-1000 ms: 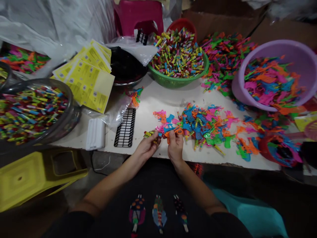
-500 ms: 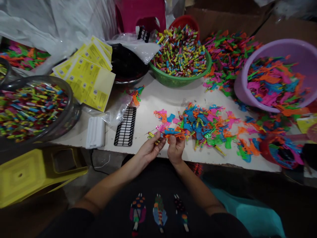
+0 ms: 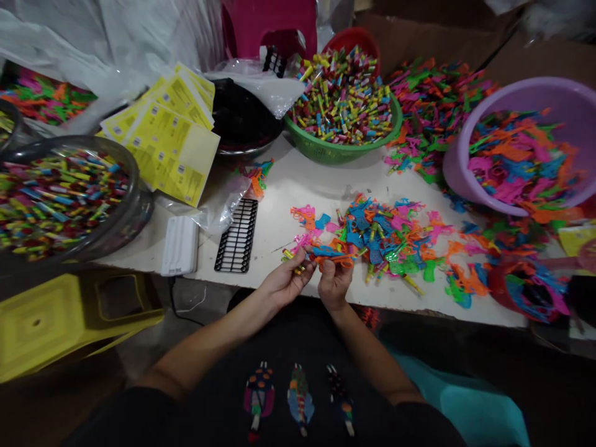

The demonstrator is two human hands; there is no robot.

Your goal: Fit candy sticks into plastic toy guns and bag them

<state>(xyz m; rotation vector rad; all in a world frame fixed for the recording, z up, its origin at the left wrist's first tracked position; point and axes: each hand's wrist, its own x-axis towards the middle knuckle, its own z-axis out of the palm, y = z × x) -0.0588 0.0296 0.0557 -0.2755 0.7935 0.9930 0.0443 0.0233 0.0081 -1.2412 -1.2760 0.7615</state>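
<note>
My two hands meet at the front edge of the table. My left hand [image 3: 287, 280] is closed, with small yellow-banded tubes [image 3: 288, 254] showing at its fingers. My right hand [image 3: 334, 285] pinches an orange toy gun [image 3: 343, 261] with a blue toy gun [image 3: 329, 250] lying against it. My left fingertips touch the near end of these guns. Just beyond and to the right spreads a pile of toy guns [image 3: 358, 217] in blue, pink, orange and green, with several yellow tubes among them. How many pieces each hand holds is hidden by the fingers.
Left are a black plastic rack [image 3: 236, 239], a white power box [image 3: 179, 246], yellow printed cards [image 3: 162, 152] and a dark basin [image 3: 138, 180] of tubes. A green basket [image 3: 321, 151] of tubes stands behind. At right are a purple tub [image 3: 459, 164] and a red scoop [image 3: 505, 292].
Both hands have shifted slightly right. The blue toy gun now shows more plainly on top of the orange one between my fingers. The table's contents look unchanged.
</note>
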